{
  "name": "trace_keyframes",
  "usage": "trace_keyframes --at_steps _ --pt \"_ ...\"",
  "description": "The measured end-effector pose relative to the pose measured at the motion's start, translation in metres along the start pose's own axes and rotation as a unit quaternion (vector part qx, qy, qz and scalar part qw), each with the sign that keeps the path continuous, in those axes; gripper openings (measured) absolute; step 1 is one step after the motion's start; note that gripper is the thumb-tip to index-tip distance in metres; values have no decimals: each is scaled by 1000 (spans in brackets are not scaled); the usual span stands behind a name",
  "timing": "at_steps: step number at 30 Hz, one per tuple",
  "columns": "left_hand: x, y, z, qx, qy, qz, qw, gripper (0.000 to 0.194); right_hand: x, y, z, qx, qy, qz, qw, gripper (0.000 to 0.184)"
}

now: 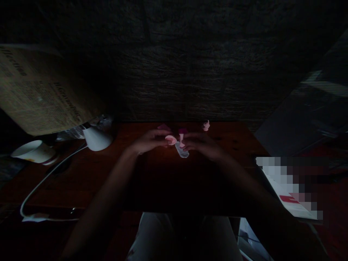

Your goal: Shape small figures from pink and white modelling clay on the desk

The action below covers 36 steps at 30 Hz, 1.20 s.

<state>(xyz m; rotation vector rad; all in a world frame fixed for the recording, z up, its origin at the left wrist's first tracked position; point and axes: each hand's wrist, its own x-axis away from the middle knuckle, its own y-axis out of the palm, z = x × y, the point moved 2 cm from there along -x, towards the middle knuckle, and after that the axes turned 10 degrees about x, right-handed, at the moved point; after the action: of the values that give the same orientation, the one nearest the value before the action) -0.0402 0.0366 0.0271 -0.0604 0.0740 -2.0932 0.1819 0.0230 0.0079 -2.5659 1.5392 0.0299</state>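
Both hands are close together over the dark reddish wooden table. My left hand [150, 140] is closed at the fingertips on a small, round, pale pink piece [170, 140]. Opposite it, my right hand [202, 144] pinches a slim pale pink piece [181, 139] that flares at its lower end. A dark magenta part [183, 131] shows at the top of that slim piece; whether they are joined I cannot tell. Below and between the fingers lies a whitish, see-through strip [182, 150]. Behind my left fingers is a flat dark pink piece [164, 127]. Dim light hides finer detail.
A crumpled-looking pink piece [206, 125] sits near the wall. To the left are a white cone-shaped lamp base [96, 138] with its cable [51, 170], a tilted paper cup [35, 151] and a printed paper bag [46, 90]. A white box-like item [289, 197] lies at right.
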Motion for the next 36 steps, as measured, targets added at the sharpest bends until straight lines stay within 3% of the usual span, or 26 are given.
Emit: trace_keyframes --at_steps 3,11,22,30,36 --pt "0 6 6 72 30 12 997 36 2 5 -6 -6 -17 -12 1000 28" --pt "-1 4 7 220 8 39 975 34 1 7 -3 97 -54 34 993 25" --pt "-6 7 -3 212 22 24 977 36 0 11 -4 159 -103 57 980 18" --pt "-10 16 -4 177 56 41 982 37 4 12 -9 303 -161 81 936 11" --pt "-13 15 -7 147 72 45 985 39 5 11 -11 341 -178 87 919 13"
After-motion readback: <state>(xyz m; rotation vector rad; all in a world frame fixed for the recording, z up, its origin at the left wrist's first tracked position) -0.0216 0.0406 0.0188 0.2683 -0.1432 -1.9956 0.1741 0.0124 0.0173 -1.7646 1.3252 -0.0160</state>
